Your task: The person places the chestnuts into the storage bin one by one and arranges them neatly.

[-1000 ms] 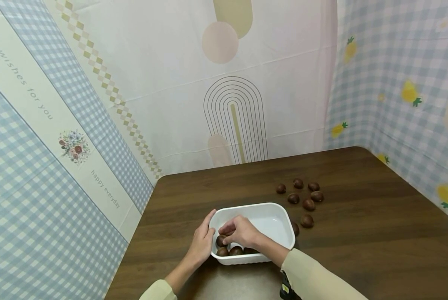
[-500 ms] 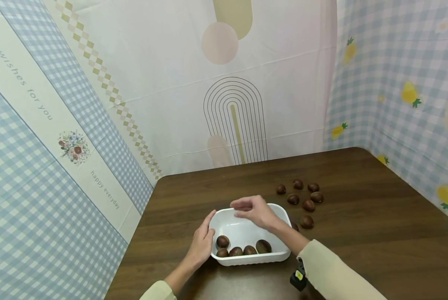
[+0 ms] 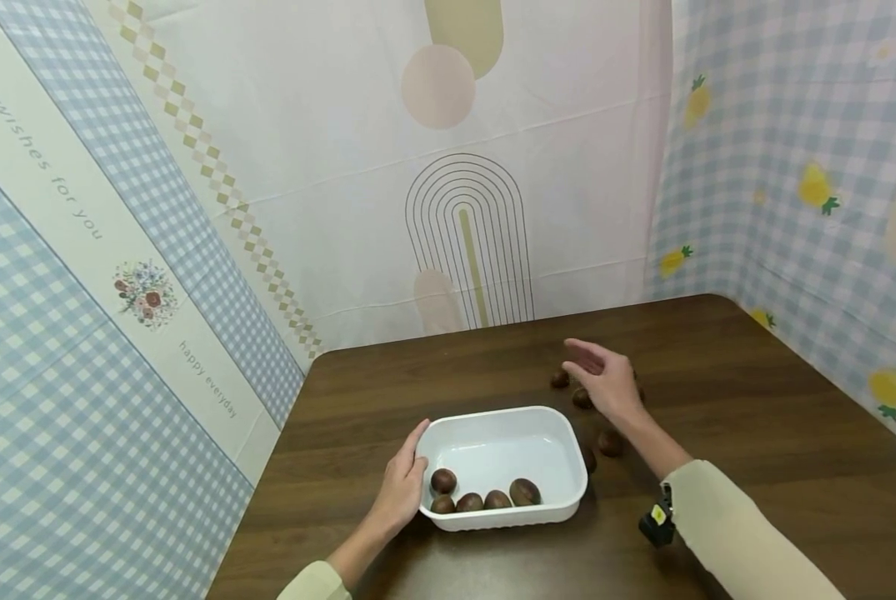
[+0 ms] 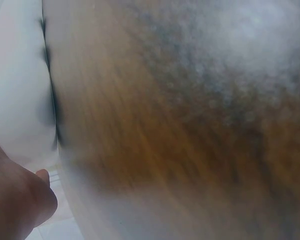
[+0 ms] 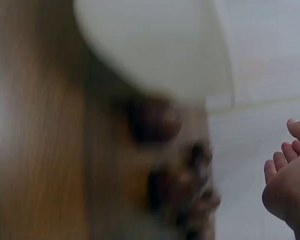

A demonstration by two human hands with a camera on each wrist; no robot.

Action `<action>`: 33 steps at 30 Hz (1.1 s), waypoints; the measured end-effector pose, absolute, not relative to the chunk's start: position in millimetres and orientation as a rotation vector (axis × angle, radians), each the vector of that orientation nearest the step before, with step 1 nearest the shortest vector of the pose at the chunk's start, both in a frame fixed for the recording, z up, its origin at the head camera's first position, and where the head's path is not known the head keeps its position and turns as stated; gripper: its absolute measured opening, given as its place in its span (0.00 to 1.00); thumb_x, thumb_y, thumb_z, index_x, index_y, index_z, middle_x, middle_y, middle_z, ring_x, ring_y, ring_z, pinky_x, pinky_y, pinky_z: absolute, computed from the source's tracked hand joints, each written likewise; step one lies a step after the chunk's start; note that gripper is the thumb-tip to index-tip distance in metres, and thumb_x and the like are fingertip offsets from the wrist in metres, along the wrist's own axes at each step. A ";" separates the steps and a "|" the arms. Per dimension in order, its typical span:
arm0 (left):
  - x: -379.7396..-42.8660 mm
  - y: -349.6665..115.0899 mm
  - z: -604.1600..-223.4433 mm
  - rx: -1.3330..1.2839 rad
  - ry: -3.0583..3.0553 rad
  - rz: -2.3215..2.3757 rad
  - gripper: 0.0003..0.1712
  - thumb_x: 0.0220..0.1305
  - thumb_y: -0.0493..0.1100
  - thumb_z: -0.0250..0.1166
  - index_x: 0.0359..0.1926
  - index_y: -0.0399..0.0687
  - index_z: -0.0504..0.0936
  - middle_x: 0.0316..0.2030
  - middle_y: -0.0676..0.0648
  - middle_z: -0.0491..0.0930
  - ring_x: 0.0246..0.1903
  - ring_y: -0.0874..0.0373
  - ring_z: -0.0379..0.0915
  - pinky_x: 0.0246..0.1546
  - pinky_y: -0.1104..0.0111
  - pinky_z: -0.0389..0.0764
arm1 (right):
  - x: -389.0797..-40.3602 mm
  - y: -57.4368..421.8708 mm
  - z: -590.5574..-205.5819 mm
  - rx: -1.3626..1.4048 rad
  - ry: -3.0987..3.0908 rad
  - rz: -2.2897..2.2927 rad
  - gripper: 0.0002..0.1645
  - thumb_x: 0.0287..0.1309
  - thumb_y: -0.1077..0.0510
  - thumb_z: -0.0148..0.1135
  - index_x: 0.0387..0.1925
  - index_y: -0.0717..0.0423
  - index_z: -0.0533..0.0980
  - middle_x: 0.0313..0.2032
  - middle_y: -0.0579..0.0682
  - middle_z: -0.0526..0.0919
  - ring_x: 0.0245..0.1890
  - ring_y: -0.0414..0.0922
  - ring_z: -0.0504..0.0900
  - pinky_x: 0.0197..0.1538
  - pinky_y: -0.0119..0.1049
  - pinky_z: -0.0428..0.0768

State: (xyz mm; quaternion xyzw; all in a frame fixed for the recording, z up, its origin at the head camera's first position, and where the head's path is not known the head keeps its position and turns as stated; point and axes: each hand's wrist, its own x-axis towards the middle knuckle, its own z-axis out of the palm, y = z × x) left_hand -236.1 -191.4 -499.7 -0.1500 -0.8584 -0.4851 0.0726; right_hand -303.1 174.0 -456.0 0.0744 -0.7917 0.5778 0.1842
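A white rectangular dish point(image 3: 503, 522) stands on the table in the head view. At its left end my left hand point(image 3: 401, 482) holds it, thumb at the rim and fingers along the outer wall. Inside, several brown chestnuts point(image 3: 525, 492) lie along the near wall and near left corner. To the right of the dish, more chestnuts point(image 3: 610, 443) are scattered on the wood. Over this group hovers my right hand point(image 3: 608, 385), thumb and fingers apart with nothing between them; it hides some chestnuts. The right wrist view shows the dish point(image 5: 150, 45) and chestnuts point(image 5: 152, 120) blurred.
The dark wooden table point(image 3: 755, 467) reaches back to a white printed cloth point(image 3: 342, 167). Blue checked cloth point(image 3: 42, 333) hangs at the left, with another checked cloth point(image 3: 793, 250) at the right. One chestnut point(image 3: 588, 460) sits close against the dish's right end.
My right hand has let go of a chestnut in the dish's left part, risen and moved right and away over the loose chestnuts. My left hand and the dish have stayed in place.
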 end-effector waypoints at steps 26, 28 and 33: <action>-236.9 -190.6 -499.8 -0.462 -2.583 -1.439 0.34 0.74 0.27 0.49 0.79 0.40 0.67 0.75 0.38 0.69 0.71 0.40 0.68 0.71 0.42 0.66 | -295.7 261.0 -518.2 -0.068 -2.450 1.218 0.29 0.67 0.62 0.71 0.66 0.68 0.78 0.60 0.70 0.81 0.63 0.70 0.77 0.68 0.69 0.66; -237.1 -190.7 -500.0 -0.463 -2.583 -1.440 0.34 0.74 0.27 0.48 0.79 0.41 0.67 0.75 0.38 0.69 0.71 0.40 0.68 0.71 0.43 0.66 | -295.7 260.9 -519.3 -0.064 -2.458 1.211 0.29 0.66 0.62 0.71 0.65 0.69 0.77 0.60 0.70 0.81 0.63 0.70 0.77 0.68 0.69 0.65; -237.6 -190.9 -500.5 -0.462 -2.579 -1.445 0.34 0.74 0.27 0.48 0.79 0.41 0.67 0.75 0.38 0.69 0.71 0.40 0.68 0.71 0.42 0.66 | -297.4 260.5 -521.2 -0.042 -2.467 1.187 0.28 0.65 0.63 0.72 0.64 0.71 0.78 0.60 0.71 0.81 0.65 0.71 0.75 0.70 0.70 0.61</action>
